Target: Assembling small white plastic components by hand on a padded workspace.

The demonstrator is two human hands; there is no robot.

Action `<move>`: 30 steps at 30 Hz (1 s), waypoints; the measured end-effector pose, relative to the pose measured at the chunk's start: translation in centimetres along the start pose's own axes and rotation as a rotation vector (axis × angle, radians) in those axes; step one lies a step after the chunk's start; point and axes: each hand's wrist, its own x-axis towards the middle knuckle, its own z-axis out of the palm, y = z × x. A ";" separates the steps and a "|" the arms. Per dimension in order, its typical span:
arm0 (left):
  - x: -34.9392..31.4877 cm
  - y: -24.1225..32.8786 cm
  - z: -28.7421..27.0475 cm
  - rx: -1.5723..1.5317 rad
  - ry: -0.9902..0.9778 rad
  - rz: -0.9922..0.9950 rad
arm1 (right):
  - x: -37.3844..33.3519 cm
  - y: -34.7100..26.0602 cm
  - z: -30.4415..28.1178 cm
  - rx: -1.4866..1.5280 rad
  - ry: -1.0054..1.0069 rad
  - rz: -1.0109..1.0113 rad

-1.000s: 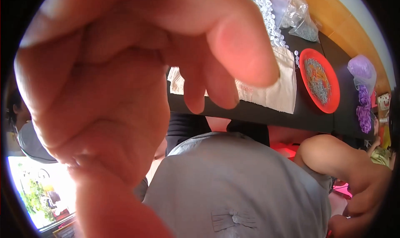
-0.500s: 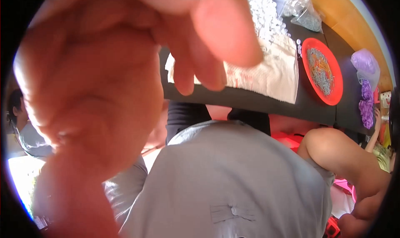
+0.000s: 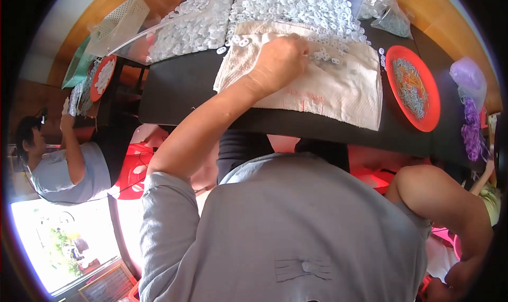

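My left hand rests over the beige towel, its fingers curled together at the far side. Whatever they may hold is hidden behind the knuckles. Just to its right, several small white plastic pieces with holes lie loose on the cloth. A big heap of the same white pieces covers the table beyond the towel. At the lower right edge, my right hand hangs low beside my body, dim and partly cut off; its fingers are not clear.
A red dish with small metal pieces stands right of the towel. Farther right are a purple bag and purple strands. A clear bin stands at far left. One co-worker sits at left; another's arm shows at right.
My left hand was close in front of the camera with fingers loosely spread. It has moved down and away onto the towel, its fingers now curled. My right arm has shifted only slightly.
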 end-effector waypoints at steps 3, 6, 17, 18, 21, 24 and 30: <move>0.2 -0.4 1.3 0.093 -0.022 -0.090 | 1.7 4.0 -0.1 0.103 -0.120 -0.364; 1.2 -0.2 1.9 0.031 -0.054 -0.181 | 6.9 11.5 2.9 0.359 0.009 -1.642; 0.2 -0.8 0.9 -0.056 0.025 -0.194 | 18.7 13.2 6.1 0.616 0.484 -0.312; 0.3 -1.0 0.4 -0.072 0.022 -0.181 | 19.8 13.8 6.1 0.563 0.531 -0.232; 0.6 -2.2 -1.5 -1.053 0.084 -0.587 | 23.1 17.8 6.4 0.370 0.610 -0.112; 0.8 -2.2 -2.2 -1.265 0.086 -0.629 | 24.9 20.3 6.9 0.391 0.540 -0.005; 0.7 -1.7 -2.0 -1.607 -0.038 -0.611 | 26.2 21.6 9.8 0.444 0.542 -0.086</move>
